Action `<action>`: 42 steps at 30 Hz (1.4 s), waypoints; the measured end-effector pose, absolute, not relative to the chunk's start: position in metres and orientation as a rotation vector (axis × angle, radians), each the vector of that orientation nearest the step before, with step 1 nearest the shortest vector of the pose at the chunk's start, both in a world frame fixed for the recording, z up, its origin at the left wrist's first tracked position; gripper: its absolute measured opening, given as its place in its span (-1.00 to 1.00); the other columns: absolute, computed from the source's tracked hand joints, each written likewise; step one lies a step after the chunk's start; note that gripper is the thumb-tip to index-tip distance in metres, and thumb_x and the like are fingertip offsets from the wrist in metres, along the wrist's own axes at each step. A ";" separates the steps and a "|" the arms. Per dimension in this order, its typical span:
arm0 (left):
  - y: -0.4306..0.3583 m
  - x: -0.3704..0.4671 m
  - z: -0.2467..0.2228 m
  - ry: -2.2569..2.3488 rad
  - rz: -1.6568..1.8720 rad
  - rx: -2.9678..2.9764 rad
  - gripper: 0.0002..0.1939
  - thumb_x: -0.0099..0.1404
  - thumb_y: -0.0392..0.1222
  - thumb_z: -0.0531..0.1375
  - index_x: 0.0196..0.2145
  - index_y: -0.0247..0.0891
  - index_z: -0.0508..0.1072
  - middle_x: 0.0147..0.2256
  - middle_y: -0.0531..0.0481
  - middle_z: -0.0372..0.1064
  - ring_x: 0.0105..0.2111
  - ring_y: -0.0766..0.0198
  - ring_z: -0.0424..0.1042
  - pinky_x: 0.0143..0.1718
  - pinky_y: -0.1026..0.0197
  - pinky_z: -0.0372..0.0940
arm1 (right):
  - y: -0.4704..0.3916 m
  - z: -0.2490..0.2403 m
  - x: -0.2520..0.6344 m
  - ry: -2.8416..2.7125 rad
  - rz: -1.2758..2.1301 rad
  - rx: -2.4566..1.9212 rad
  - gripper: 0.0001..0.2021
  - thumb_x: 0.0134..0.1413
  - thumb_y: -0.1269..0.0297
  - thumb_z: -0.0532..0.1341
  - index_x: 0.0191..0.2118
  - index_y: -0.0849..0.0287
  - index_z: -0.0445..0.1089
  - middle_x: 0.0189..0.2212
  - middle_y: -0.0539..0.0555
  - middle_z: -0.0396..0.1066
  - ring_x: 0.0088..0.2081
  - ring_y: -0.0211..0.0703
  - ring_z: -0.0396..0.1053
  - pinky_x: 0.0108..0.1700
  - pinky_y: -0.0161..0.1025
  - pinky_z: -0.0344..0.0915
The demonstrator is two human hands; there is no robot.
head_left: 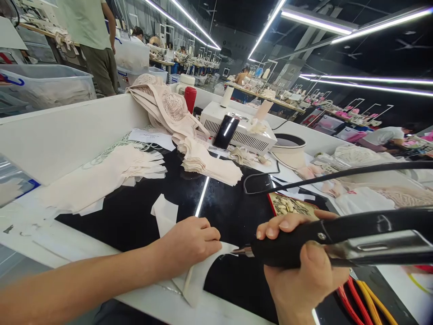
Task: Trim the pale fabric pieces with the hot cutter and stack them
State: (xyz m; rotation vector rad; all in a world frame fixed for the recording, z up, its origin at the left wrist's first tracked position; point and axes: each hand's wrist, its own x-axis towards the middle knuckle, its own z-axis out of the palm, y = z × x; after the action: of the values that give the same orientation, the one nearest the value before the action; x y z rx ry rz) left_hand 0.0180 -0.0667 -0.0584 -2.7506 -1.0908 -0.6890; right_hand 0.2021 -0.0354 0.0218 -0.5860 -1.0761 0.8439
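**Strip-lit sewing hall, with pale cloth worked at a glossy black surface**

In the head view, strip lights point(318, 21) crossed a dark ceiling over rows of sewing stations, and a co-worker in a light green shirt point(86, 27) stood far beyond the left hand. Nearer, a glossy black panel point(233, 212) lay on a white table point(233, 312) beneath both hands.

The left hand point(189, 243) was bunched, its fingers pinching a pale fabric piece point(199, 277) that lay beneath it and reached toward the right hand point(304, 262). That hand was wrapped around a black-handled tool point(287, 241), whose metal tip met the cloth's edge just beside the left fingers. The step in hand looked like working that edge; the next move seemed to call for cloth held taut and fingertips clear of the tip.

Beyond the left hand lay one fanned stack of cut pieces point(131, 164) and, farther ahead, a second stack point(211, 164). A phone point(226, 132) leaned against a white vented box point(248, 131) ahead of both hands. A tray of seeds point(291, 205) sat just past the right hand, and red and yellow handles point(372, 300) lay on its outer side.
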 end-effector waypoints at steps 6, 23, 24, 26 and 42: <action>-0.067 0.018 -0.058 -1.094 -0.733 -2.746 -0.80 0.48 -0.53 0.17 -0.19 -0.26 0.47 -0.25 -0.01 0.45 -0.29 0.22 0.37 -0.26 0.17 0.28 | -0.034 0.022 0.207 -1.052 0.835 -0.599 -0.64 -0.02 0.23 0.48 -0.09 0.05 0.45 -0.48 -0.11 0.45 -0.54 -0.20 0.36 -0.56 -0.21 0.44; -0.081 0.013 -0.039 -1.141 -0.760 -2.779 -0.72 0.30 -0.65 0.17 -0.18 -0.33 0.45 -0.16 -0.08 0.48 -0.19 0.20 0.44 -0.12 0.20 0.44 | -0.036 0.016 0.206 -1.110 0.823 -0.581 -0.65 0.08 0.22 0.47 -0.05 0.05 0.42 -0.45 -0.10 0.48 -0.50 -0.20 0.40 -0.52 -0.23 0.47; -0.086 0.013 -0.036 -1.189 -0.707 -2.782 -0.70 0.25 -0.67 0.17 -0.22 -0.33 0.44 -0.19 -0.07 0.46 -0.22 0.19 0.43 -0.18 0.21 0.45 | -0.037 0.016 0.207 -1.106 0.823 -0.583 -0.65 0.08 0.21 0.48 -0.05 0.05 0.43 -0.45 -0.10 0.48 -0.50 -0.20 0.40 -0.52 -0.22 0.47; -0.098 0.013 -0.032 -1.278 -0.565 -2.798 -0.66 0.14 -0.69 0.18 -0.28 -0.30 0.41 -0.24 -0.03 0.42 -0.29 0.19 0.41 -0.29 0.20 0.44 | -0.040 0.016 0.207 -1.101 0.821 -0.587 -0.64 0.07 0.21 0.49 -0.05 0.05 0.43 -0.44 -0.11 0.48 -0.50 -0.20 0.41 -0.52 -0.22 0.48; -0.104 0.006 -0.046 -1.292 -0.462 -2.787 -0.65 0.36 -0.65 0.10 -0.09 -0.24 0.37 -0.11 -0.07 0.50 -0.08 0.15 0.54 -0.04 0.17 0.48 | -0.061 0.012 0.210 -1.111 0.845 -0.575 -0.64 0.15 0.25 0.47 0.03 0.04 0.44 -0.39 -0.06 0.49 -0.45 -0.18 0.46 -0.45 -0.19 0.51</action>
State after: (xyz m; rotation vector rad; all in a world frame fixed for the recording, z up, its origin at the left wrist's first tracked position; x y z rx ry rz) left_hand 0.0057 -0.1038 -0.0465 -2.7871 -1.2916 -0.4621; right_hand 0.2103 -0.0606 0.0118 -0.5748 -1.1110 0.8454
